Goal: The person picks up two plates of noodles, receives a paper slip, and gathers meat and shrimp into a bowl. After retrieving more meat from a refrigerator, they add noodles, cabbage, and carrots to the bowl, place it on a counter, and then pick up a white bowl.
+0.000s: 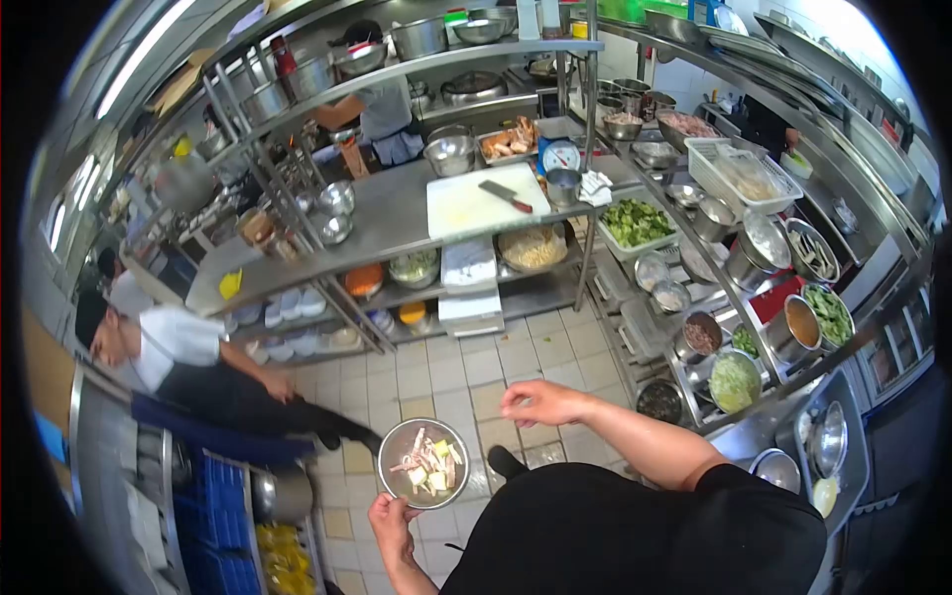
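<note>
My left hand (393,526) grips the near rim of a round metal bowl (384,458), its fingers closed on the edge. Pale strips and cut yellowish-white chunks of food (429,464) lie in the bottom of the bowl. To the right of the bowl, my right hand (543,404) hangs in the air over the tiled floor. Its fingers are loosely bent and apart, and I see nothing in them. Bowl and right hand do not touch.
Ahead, a steel counter carries a white cutting board (466,203), a cleaver (506,195) and a scale (560,157). Shelves of food bowls and a tub of greens (635,223) line the right. A person (188,347) stands at left, near blue crates (213,506).
</note>
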Available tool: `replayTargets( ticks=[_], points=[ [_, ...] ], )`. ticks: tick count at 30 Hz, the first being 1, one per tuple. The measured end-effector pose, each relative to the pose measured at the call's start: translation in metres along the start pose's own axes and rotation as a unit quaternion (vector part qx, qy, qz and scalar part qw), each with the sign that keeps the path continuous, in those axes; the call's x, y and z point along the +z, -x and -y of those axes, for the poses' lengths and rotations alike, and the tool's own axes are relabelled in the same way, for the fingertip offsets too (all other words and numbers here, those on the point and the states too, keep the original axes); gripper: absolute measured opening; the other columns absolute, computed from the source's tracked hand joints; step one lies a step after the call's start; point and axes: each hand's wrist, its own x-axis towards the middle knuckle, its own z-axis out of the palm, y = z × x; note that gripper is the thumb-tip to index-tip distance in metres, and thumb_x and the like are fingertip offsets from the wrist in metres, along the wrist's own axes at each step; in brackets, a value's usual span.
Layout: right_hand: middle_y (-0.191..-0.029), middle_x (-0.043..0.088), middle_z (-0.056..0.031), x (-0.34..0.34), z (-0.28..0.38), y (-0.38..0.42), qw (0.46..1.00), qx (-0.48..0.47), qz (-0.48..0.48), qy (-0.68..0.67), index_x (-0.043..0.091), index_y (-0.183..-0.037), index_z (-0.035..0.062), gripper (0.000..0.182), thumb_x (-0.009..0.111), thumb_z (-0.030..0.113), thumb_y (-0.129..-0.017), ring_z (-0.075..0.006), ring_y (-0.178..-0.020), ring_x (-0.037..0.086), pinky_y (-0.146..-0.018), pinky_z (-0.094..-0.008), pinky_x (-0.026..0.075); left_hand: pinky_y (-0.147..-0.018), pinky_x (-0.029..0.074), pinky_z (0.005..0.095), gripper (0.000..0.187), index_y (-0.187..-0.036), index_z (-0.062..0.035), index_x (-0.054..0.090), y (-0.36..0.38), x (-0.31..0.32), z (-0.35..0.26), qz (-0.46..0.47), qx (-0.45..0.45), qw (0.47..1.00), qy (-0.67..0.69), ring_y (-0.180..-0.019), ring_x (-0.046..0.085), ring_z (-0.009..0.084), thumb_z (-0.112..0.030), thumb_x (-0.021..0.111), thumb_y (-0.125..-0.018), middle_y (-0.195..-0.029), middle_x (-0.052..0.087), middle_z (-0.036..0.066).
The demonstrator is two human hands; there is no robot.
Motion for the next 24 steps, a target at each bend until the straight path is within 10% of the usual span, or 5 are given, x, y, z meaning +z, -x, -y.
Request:
replayTargets(
  ticks=[11, 24],
  points=[
    [-0.094, 0.064, -0.0018, -0.237, 0.226, -0.062, 0.91, -0.177, -0.339, 0.161, 0.062, -0.106, 0.0031, 0.019, 0.062, 0.015, -0.091, -0.009, -0.086, 0.061, -0.076, -0.0259, 0.051, -0.059, 0.051, 0.026, 0.016, -0.07, -0.007, 0.051, -0.283, 0.181, -0.174, 0.248, 0.097, 0.958, -0.105, -0.062, 0.053, 0.0064, -0.005, 0.056, -0.085, -0.068, 0.054, -0.003],
    [-0.086, 0.064, -0.0031, -0.346, 0.528, -0.344, 0.709, -0.451, -0.142, 0.523, 0.065, -0.105, 0.005, 0.023, 0.059, 0.023, -0.092, -0.0079, -0.078, 0.055, -0.069, -0.0247, 0.045, -0.052, 0.034, 0.0208, 0.016, -0.069, -0.0111, 0.052, -0.381, 0.251, -0.249, 0.133, 0.12, 0.983, -0.049, -0.057, 0.043, 0.0032, -0.007, 0.057, -0.083, -0.065, 0.05, -0.007]
  ],
)
